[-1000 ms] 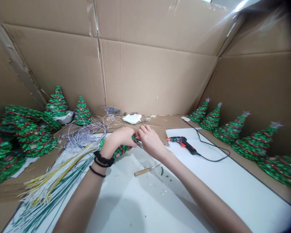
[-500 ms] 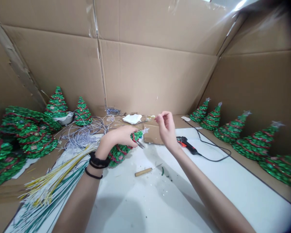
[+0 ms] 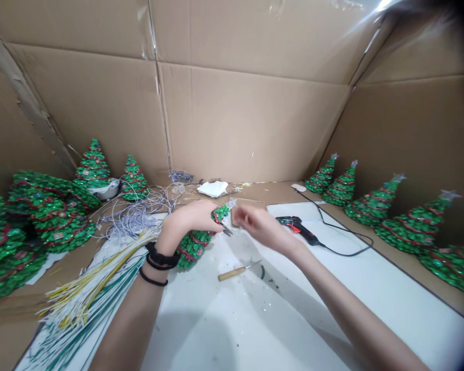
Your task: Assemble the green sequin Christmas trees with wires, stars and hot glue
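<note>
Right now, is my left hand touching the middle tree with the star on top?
Touching. The head view shows the left hand wrapped across the tree, its tip and wider base showing either side.

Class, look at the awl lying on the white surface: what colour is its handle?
The handle is light brown, seen best in the head view.

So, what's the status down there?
Left hand gripping star-topped tree; right hand blurred beside it, contents unclear. Awl lying in front, glue gun off right.

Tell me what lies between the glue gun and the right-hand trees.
Between the glue gun and the right-hand trees, the head view shows a looped black cord on the white surface.
</note>
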### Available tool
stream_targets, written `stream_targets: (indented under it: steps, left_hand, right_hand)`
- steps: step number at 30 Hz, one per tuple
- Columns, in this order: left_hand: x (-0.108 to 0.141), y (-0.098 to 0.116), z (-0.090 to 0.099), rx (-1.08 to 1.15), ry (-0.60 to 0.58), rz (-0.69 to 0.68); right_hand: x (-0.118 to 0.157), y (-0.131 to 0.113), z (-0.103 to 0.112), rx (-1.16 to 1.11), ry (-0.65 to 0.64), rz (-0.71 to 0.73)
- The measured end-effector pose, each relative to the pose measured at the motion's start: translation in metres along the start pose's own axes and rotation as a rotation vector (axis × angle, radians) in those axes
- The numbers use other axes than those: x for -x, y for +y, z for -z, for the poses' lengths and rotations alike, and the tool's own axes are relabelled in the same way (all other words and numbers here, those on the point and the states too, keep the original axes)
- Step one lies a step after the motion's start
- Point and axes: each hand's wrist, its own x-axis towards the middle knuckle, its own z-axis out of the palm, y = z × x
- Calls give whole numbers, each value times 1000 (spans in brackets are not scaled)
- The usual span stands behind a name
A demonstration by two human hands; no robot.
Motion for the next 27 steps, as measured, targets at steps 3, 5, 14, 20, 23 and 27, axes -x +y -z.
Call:
stream_targets:
  steps: [3, 5, 14, 20, 23, 27]
  left_hand:
    - [1, 4, 0, -50, 25, 41]
    - [3, 7, 1, -58, 25, 55]
    - [10, 17, 1, -45, 81, 17]
    - [7, 45, -10, 35, 55, -90]
    - [6, 65, -17, 101, -51, -93]
    - [8, 85, -22, 99, -85, -101]
  right_hand:
    - [29, -7, -26, 151, -369, 201]
    - [43, -9, -42, 220, -405, 299]
    - [69, -12, -5, -275, -4, 267]
    - [83, -21, 23, -987, 696, 326]
    - [82, -22, 22, -1065, 856, 339]
    - [86, -14, 15, -1035, 941, 252]
